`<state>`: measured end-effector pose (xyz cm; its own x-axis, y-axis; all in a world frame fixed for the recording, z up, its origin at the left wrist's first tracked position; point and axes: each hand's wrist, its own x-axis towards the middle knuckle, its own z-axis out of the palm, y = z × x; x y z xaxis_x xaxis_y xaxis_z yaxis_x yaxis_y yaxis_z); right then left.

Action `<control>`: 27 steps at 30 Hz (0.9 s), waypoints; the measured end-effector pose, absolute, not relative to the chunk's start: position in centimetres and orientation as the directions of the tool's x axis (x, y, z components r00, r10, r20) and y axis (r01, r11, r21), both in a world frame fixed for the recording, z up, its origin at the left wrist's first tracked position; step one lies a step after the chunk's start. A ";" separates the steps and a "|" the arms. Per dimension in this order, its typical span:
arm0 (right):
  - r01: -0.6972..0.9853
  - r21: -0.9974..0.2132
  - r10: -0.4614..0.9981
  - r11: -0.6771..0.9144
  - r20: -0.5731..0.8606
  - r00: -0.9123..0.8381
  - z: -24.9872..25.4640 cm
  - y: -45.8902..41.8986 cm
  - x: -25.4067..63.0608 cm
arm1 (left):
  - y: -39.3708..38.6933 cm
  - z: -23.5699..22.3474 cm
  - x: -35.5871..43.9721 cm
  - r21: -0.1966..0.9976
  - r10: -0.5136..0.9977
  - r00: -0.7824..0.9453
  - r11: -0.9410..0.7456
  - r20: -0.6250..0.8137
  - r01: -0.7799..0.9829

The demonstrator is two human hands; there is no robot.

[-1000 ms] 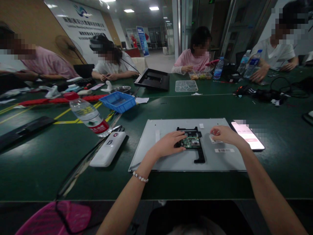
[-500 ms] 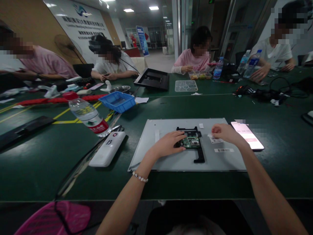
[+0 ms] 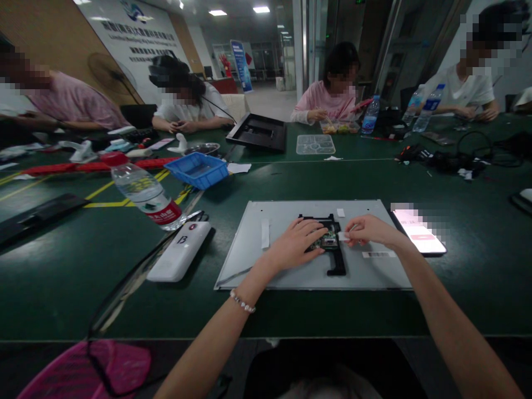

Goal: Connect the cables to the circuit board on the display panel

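A grey metal panel [image 3: 239,255] lies flat on the table in front of me. On its middle sits a black plastic bracket [image 3: 338,263] with a green circuit board [image 3: 330,242] in it. My left hand [image 3: 293,244] rests over the board's left part with fingers stretched out, covering some of it. At the board's right edge, my right hand [image 3: 366,231] pinches a small white strip [image 3: 343,236]; whether the strip touches the board, I cannot tell. A barcode label [image 3: 377,255] shows below that hand, and a white strip of tape [image 3: 265,234] is stuck left of the bracket.
Right of the panel lies a lit phone [image 3: 419,230]. To the left are a white power bank [image 3: 180,252], a tilted-looking water bottle [image 3: 145,194], black cables and a blue tray [image 3: 197,173]. A black monitor shell [image 3: 257,134] stands farther back. Several people sit around the table.
My right hand has moved left to the board's edge with the white strip. The left hand has slid slightly right over the board. At far right, a person's hand has drawn back.
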<state>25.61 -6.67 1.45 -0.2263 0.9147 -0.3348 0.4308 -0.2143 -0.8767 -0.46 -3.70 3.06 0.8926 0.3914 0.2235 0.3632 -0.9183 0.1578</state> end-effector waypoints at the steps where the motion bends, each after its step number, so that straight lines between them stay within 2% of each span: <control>1: 0.446 -0.874 0.916 -0.195 -0.325 -0.237 1.2 -6.6 25.5 | -3.8 3.1 -0.2 0.154 0.380 0.897 -0.923 0.226 0.352; 7: 0.566 -0.823 0.947 -0.048 -0.217 -0.236 -0.4 -5.8 25.7 | -4.3 3.0 0.8 0.122 0.319 0.923 -0.947 0.215 0.299; 27: 0.633 -0.772 0.953 0.062 -0.143 -0.268 -0.1 -6.2 24.9 | -4.8 2.4 2.3 0.057 0.329 0.923 -0.944 0.200 0.324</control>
<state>24.87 -6.18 -0.09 -0.2682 0.9526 -0.1434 0.6331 0.0621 -0.7715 2.30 -4.84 2.44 0.9231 0.3286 0.1995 0.3238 -0.9444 0.0573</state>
